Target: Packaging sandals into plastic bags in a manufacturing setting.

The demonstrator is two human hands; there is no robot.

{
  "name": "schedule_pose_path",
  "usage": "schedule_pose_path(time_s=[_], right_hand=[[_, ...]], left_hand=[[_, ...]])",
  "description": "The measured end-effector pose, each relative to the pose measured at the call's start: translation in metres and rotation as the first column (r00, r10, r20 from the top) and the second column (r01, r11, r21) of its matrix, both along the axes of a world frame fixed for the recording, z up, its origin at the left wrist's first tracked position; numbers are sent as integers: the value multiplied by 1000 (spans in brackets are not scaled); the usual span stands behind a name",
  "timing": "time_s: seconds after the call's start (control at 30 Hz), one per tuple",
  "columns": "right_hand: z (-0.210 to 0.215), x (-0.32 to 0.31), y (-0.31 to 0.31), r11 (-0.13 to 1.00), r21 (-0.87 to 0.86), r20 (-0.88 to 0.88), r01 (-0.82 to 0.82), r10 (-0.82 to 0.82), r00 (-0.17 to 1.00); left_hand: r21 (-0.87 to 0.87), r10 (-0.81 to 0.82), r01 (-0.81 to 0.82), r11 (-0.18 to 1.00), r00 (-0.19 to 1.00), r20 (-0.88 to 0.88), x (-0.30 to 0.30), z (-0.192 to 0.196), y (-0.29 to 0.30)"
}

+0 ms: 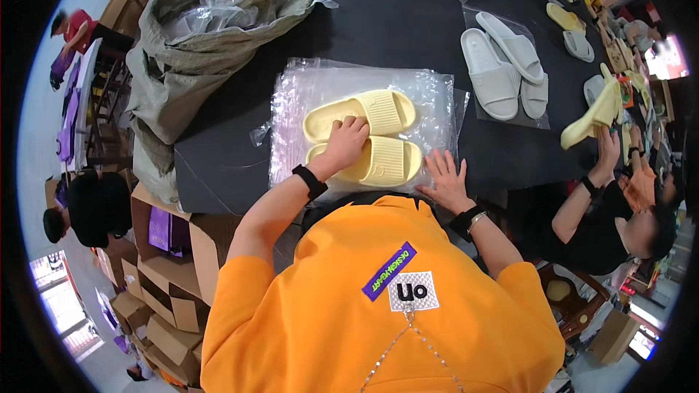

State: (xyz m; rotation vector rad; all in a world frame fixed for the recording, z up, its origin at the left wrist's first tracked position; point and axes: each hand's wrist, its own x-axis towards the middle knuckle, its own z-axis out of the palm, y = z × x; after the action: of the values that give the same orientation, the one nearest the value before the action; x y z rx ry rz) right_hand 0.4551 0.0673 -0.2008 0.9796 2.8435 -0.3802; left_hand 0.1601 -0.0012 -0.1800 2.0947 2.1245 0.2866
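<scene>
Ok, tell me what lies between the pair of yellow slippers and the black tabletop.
Clear plastic bags, spread in a layered stack, lie between the yellow slippers and the black tabletop; the head view shows it.

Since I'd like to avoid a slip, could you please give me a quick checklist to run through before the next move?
1. Yellow slippers paired, straps toward the same side: ok, both straps lie to the right.
2. Yellow slippers inside a bag: not ok, they lie uncovered on the stack of clear plastic bags.
3. Left hand gripping firmly: cannot tell, it is on the slippers but its underside is hidden.
4. Right hand free: ok, fingers spread at the stack's edge.
5. Light grey slippers apart from the yellow pair: ok, farther right.
6. Yellow slippers' soles clean: cannot tell, they face down.
</scene>
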Motion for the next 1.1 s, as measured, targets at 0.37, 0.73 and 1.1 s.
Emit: schedule_pose_path(time_s=[0.37,0.73,1.1], right_hand=[[81,-50,27,995,-86,-391,42,-72,917],[95,-53,48,962,-267,-545,53,-196,815],[106,45,179,630,32,-879,776,-352,322]], left_hand=[[171,-40,36,985,999,16,26,34,7],[162,-180,160,974,977,116,34,65,12],[144,77,-148,978,908,411,8,24,-13]])
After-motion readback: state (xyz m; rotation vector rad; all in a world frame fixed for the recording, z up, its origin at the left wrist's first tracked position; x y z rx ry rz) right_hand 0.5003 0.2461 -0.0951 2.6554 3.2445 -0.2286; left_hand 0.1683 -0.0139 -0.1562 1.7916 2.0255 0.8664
